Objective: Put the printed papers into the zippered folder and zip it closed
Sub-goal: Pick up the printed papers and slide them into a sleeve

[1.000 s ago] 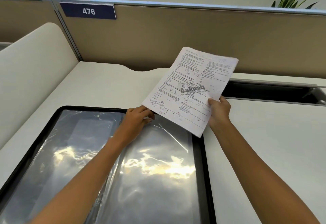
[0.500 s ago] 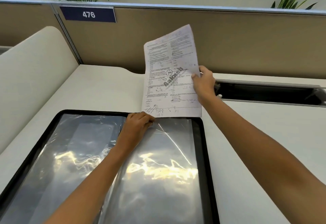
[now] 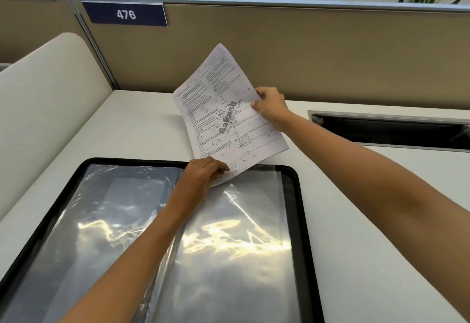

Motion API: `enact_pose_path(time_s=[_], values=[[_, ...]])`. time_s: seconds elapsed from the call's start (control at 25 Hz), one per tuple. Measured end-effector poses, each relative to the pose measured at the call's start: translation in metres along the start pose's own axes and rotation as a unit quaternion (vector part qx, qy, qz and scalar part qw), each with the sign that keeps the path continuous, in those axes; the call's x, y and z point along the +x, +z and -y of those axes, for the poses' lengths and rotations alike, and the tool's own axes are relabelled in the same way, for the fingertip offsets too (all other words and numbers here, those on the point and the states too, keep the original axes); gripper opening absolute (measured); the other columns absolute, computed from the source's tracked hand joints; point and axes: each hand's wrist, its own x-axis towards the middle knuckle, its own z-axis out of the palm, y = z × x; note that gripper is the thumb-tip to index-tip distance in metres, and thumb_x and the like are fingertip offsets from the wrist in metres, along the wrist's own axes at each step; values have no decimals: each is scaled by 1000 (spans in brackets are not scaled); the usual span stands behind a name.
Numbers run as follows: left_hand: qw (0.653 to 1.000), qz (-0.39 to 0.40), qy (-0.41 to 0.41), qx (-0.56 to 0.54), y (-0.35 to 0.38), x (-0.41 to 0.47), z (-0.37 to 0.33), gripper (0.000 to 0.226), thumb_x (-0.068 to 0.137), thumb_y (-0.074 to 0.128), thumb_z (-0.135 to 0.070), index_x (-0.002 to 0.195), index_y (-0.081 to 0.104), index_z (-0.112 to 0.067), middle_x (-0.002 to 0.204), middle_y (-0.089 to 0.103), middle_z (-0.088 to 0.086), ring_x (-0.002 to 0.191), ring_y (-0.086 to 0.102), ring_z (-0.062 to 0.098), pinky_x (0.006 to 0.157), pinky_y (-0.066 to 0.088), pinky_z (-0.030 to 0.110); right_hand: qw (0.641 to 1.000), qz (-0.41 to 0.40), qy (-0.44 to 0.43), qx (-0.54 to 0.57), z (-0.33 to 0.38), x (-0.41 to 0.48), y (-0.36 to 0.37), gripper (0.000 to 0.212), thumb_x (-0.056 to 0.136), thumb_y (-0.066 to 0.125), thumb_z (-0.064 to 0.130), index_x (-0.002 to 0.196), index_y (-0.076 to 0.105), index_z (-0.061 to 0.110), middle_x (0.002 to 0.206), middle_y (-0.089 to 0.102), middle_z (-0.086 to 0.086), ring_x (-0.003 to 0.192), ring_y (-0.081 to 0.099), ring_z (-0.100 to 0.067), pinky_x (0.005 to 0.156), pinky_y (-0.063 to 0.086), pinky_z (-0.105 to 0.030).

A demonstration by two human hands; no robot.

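A black zippered folder (image 3: 302, 210) lies open on the desk, its two halves covered by shiny clear plastic sleeves (image 3: 229, 254). My right hand (image 3: 269, 105) pinches the right edge of the printed papers (image 3: 223, 119), which stand tilted above the folder's far edge. The papers' bottom corner touches the top of the right-hand sleeve. My left hand (image 3: 201, 177) rests at that top edge, fingers closed on the sleeve's plastic where the papers' corner meets it. The zipper pull is not visible.
The white desk (image 3: 368, 221) runs to a tan partition (image 3: 305, 55) with a "476" sign (image 3: 126, 14). A dark cable slot (image 3: 389, 129) is recessed at the right back. A curved cream divider (image 3: 43, 109) rises on the left. Plants stand behind the partition.
My right hand swung the papers from flat and rightward to upright, then tilted them and lowered their bottom corner onto the sleeve's top edge. My left hand stayed at that edge.
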Motion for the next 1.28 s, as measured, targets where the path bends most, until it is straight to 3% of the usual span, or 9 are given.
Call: enact_pose_path(time_s=[0.12, 0.24, 0.44, 0.6, 0.8, 1.0, 1.28], values=[[1000, -2, -15, -13, 2, 1, 1, 15, 85, 63, 0, 97, 68, -5, 87, 71, 4, 80, 66, 21, 79, 47, 36, 999, 31, 26, 23, -3, -3, 18, 31, 94, 54, 10, 125, 58, 13, 122, 64, -12, 100, 65, -29, 87, 55, -39], [999, 3, -31, -21, 4, 7, 1, 13, 84, 64, -2, 96, 68, -6, 87, 70, 4, 79, 64, 19, 78, 44, 31, 997, 51, 48, 40, -8, -9, 33, 29, 97, 49, 13, 125, 55, 14, 118, 64, -10, 89, 65, -27, 69, 55, -30], [997, 40, -62, -37, 15, 15, -10, 5, 87, 63, -19, 90, 67, -16, 86, 65, -4, 79, 59, 14, 79, 27, 25, 985, 126, 85, 84, -19, -11, 28, 30, 97, 43, 11, 127, 45, 13, 122, 64, -12, 99, 67, -31, 87, 56, -48], [996, 48, -54, -48, 27, 22, -26, 6, 88, 61, -23, 89, 67, -21, 90, 66, -9, 83, 57, 10, 82, 29, 27, 975, 207, 51, 65, -27, -18, 20, 33, 99, 41, 8, 129, 35, 19, 121, 60, -7, 99, 65, -27, 84, 57, -47], [995, 27, -49, -82, 39, 29, -48, 7, 88, 61, -26, 89, 67, -23, 87, 66, -10, 80, 57, 8, 85, 36, 35, 986, 116, 41, 109, -40, -28, 28, 26, 98, 40, 2, 120, 37, 17, 129, 56, -15, 94, 63, -29, 74, 58, -39], [993, 21, -60, -101, 43, 32, -58, 6, 85, 66, -27, 87, 69, -22, 83, 67, -9, 77, 58, 9, 83, 39, 39, 994, 69, 22, 77, -45, -33, 38, 27, 99, 39, 7, 124, 35, 18, 129, 55, -10, 86, 62, -22, 70, 59, -34], [994, 1, -94, -48, 51, 30, -65, 8, 87, 62, -32, 90, 66, -26, 88, 63, -11, 85, 54, 8, 83, 27, 33, 997, 44, 3, 65, -46, -33, 43, 28, 99, 35, 5, 123, 36, 19, 130, 55, -6, 78, 54, -5, 55, 46, -18]])
